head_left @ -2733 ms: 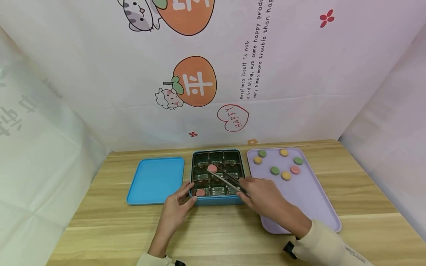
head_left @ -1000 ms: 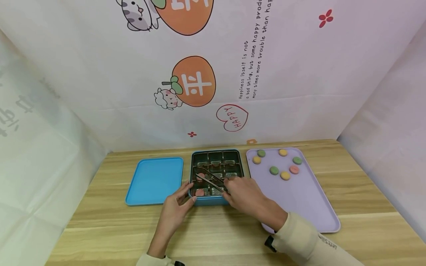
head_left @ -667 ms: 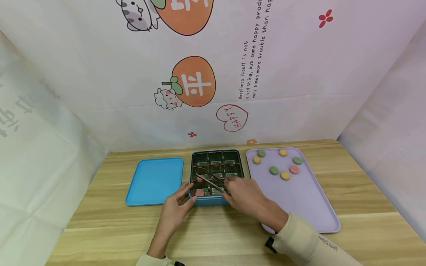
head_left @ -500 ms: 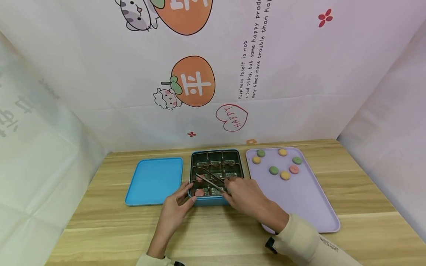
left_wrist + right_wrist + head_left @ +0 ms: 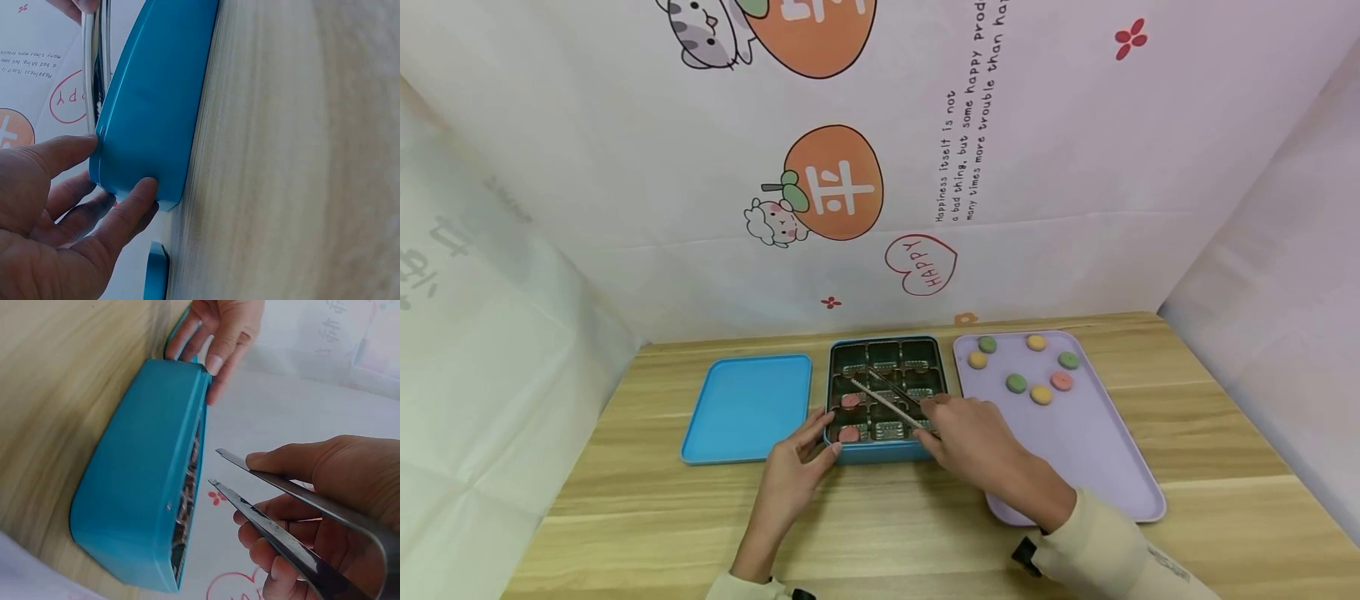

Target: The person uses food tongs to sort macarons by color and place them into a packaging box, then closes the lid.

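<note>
Blue tin box (image 5: 883,392) with dark divided compartments, near the front middle of a wooden table (image 5: 625,517). Flat blue lid (image 5: 748,407) just left of it, lilac tray (image 5: 1097,450) just right, carrying green, yellow and pink round sweets (image 5: 1017,382) toward its far edge. Two pink sweets (image 5: 850,401) in the box's left column, front and middle compartments. Left hand (image 5: 795,475) bracing the box's front left corner, thumb and fingertips against its wall. Right hand (image 5: 981,442) gripping metal tweezers (image 5: 891,400), tips slightly parted and holding nothing, raised over the compartments just right of the middle pink sweet.
</note>
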`<state>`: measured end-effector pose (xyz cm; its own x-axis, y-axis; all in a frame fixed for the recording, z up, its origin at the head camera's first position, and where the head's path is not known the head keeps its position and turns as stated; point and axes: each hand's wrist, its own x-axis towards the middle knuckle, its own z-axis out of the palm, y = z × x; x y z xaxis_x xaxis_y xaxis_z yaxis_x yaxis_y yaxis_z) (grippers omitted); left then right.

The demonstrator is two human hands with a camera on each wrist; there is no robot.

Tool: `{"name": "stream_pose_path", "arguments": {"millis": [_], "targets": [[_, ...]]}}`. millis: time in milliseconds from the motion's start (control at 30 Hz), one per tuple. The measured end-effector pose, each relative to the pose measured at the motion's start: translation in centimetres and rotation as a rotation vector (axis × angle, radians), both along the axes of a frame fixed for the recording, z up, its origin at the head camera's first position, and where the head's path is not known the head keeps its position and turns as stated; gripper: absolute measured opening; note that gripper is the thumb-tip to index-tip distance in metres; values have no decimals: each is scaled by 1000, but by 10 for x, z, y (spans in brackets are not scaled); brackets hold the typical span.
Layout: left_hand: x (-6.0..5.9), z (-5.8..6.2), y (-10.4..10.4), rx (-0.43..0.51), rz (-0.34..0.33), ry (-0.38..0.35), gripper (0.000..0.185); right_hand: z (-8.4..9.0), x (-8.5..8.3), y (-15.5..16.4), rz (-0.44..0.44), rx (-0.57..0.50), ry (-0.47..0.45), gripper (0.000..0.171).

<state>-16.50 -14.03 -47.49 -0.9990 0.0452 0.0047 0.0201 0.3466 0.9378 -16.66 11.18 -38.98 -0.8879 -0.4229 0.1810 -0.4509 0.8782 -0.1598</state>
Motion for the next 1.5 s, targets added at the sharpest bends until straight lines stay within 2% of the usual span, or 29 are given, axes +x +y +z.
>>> {"name": "stream_pose_path", "arguments": {"millis": [133,200,333,433,633,1000,1167,1500], "targets": [[-1,0,1,3,13,-15,51,8,3,13,-17,-11,1,31],[-1,0,1,2,14,-16,51,11,4,22,-29,-16,16,26],[-1,-1,0,0,5,-8,51,12,7,44,-74,-33,41,17],[0,-1,0,4,2,0,51,10,9,62,-122,-57,30,17],[2,1,0,18,-5,-3,51,4,11,97,-204,-89,-14,18],[-2,-2,1,2,16,-24,51,-18,16,159,-263,-21,-33,27],[-1,-1,1,-5,17,-19,50,-24,17,176,-285,-10,-26,25],[1,1,1,33,-4,-7,50,-32,17,194,-356,2,-82,27]]}}
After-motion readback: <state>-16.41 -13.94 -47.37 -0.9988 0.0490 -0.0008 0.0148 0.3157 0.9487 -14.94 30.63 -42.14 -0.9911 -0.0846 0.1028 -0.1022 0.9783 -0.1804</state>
